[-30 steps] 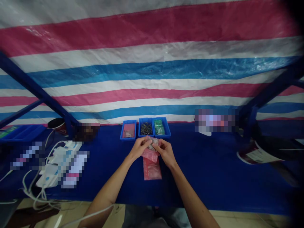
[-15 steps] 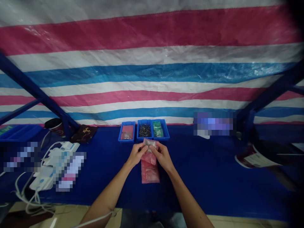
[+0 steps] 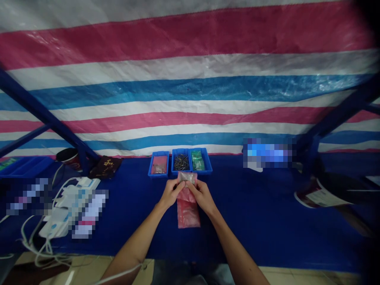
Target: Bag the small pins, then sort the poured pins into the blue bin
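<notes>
A pink plastic bag [image 3: 187, 194] lies between my hands, its far end paler with something greyish showing through. My left hand [image 3: 171, 192] grips it from the left, thumb pressed on top. From the other side, my right hand [image 3: 203, 194] pinches the same bag, the two thumbs almost meeting. Under its near end, a second flat pink bag [image 3: 189, 215] rests on the table. Just beyond my fingers stand three blue bins: one bin [image 3: 159, 158] with a pink packet, a middle bin [image 3: 181, 162] of small dark metal screws or pins, and a right bin [image 3: 198, 160] with green packets.
A white power strip [image 3: 67, 206] with loose cables [image 3: 44, 247] lies on the left of the blue table [image 3: 252, 221]. Near the frame posts are a brown packet [image 3: 106, 167], a dark cup [image 3: 69, 157] and, on the right, a dark red tub [image 3: 319, 194]. A striped tarp [image 3: 190, 91] hangs behind.
The upper bag now lies straighter and flatter, its far end smoothed out between my fingers. Both hands stay in nearly the same place, thumbs slightly closer together.
</notes>
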{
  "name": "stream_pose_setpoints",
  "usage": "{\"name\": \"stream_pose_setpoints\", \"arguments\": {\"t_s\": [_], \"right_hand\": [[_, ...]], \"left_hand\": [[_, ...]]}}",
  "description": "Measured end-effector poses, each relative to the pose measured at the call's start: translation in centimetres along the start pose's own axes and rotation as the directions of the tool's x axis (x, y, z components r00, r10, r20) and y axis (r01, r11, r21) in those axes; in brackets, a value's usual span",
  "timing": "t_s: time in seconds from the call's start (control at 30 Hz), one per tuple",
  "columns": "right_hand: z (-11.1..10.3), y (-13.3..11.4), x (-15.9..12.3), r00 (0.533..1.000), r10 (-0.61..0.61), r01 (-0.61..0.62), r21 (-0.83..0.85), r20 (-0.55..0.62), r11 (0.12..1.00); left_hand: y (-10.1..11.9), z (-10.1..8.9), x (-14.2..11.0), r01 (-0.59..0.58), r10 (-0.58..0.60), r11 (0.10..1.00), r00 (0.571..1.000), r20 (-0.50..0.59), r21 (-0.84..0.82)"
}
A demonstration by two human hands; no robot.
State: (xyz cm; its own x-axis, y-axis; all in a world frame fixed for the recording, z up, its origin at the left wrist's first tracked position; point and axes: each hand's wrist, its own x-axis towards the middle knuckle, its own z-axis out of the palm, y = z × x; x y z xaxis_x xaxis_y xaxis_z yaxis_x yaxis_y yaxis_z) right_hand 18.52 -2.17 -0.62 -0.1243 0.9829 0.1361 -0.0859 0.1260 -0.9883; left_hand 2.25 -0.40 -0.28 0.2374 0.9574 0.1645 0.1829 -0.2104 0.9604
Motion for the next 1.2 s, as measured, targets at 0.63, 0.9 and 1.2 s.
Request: {"name": "stream_pose_setpoints", "arguments": {"t_s": [0.63,0.9,1.2], "right_hand": [[-0.3,-0.8,0.0,0.994,0.064,-0.075,0.125,0.086,0.989],[-0.7,-0.9,0.0,0.992,0.116,-0.121,0.137,0.039,0.983],[-0.5,-1.0,0.2,0.996,0.067,-0.074,0.123,0.061,0.99]], "left_hand": [[-0.2,0.2,-0.3,0.009,-0.011,0.997,1.0,-0.021,-0.082],[-0.8,0.3,-0.4,-0.013,0.015,0.997,1.0,0.018,-0.082],[-1.0,0.2,-0.2,-0.033,0.032,0.997,0.999,-0.016,-0.074]]}}
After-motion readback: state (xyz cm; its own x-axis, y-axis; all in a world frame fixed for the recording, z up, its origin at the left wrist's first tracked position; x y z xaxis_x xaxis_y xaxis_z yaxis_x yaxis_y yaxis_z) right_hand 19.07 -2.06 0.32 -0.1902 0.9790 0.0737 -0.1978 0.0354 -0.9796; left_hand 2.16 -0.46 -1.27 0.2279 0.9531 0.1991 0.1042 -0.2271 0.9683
